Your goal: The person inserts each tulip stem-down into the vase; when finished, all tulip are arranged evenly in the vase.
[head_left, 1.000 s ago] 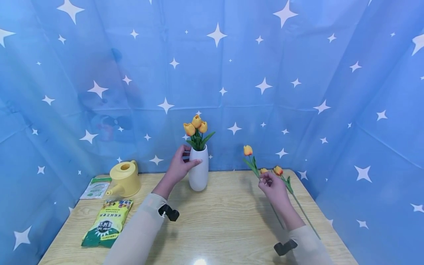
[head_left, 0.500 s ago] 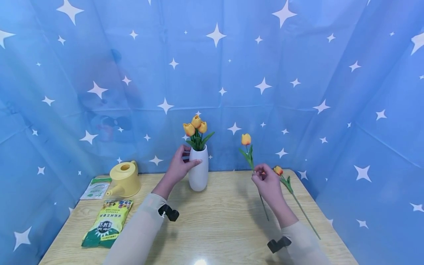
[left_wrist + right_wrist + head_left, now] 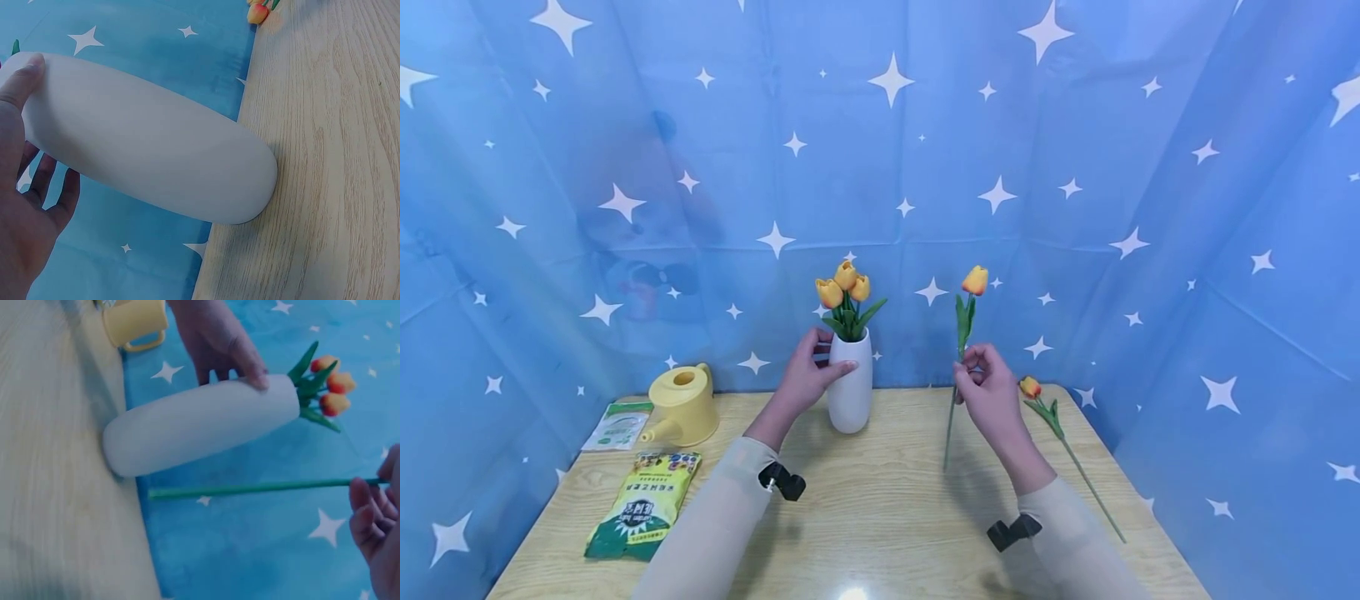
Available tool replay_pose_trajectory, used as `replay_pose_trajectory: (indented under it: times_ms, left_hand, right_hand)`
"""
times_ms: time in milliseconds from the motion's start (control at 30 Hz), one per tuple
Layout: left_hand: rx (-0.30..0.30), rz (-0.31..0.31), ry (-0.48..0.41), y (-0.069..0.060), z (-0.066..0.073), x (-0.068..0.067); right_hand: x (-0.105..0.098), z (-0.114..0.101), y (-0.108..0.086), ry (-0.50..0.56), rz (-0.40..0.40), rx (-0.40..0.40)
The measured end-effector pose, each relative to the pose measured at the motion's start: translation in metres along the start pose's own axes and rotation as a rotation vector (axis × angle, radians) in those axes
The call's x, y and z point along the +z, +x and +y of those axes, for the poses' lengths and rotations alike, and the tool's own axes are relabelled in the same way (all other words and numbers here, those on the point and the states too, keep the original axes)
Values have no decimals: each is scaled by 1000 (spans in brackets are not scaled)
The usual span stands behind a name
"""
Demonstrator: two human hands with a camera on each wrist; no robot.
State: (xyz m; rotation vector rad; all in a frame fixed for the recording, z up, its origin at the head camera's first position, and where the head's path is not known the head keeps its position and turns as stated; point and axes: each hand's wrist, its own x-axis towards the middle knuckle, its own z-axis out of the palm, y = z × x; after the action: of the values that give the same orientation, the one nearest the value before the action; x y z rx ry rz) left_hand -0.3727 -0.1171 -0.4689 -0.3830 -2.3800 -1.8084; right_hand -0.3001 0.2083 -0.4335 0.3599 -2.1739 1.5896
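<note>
A white vase (image 3: 851, 387) stands upright near the table's back edge, holding three orange-yellow tulips (image 3: 846, 277). The left hand (image 3: 806, 377) grips the vase near its top, thumb across the front; the left wrist view shows that thumb on the white vase (image 3: 144, 131). To the right, the right hand (image 3: 995, 393) pinches the stem of a single tulip (image 3: 974, 281) held upright above the table. In the right wrist view its green stem (image 3: 250, 489) hangs beside the vase (image 3: 200, 428), apart from it. Another tulip (image 3: 1062, 437) lies at the table's right side.
At the left of the wooden table (image 3: 880, 517) stand a yellow watering can (image 3: 691, 410) and, beside it, a small green-and-white packet (image 3: 617, 427). A yellow-green bag (image 3: 643, 507) lies in front of them. A blue star-patterned cloth (image 3: 1075, 150) hangs behind the table.
The right hand has raised the pinched tulip and carried it left, and the flower now stands more upright, its stem off the table. The left hand and the vase have stayed in place.
</note>
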Motion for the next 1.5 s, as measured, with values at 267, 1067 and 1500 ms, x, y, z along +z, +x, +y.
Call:
replay_pose_trajectory:
  times_ms: [267, 1067, 1500]
  left_hand:
    - [4, -5, -6, 0, 1, 0]
    - [2, -7, -12, 1, 1, -1]
    - [-14, -5, -14, 1, 1, 0]
  right_hand:
    - [6, -19, 13, 42, 9, -42]
    - [37, -84, 64, 236, 176, -322]
    - [73, -85, 78, -9, 34, -308]
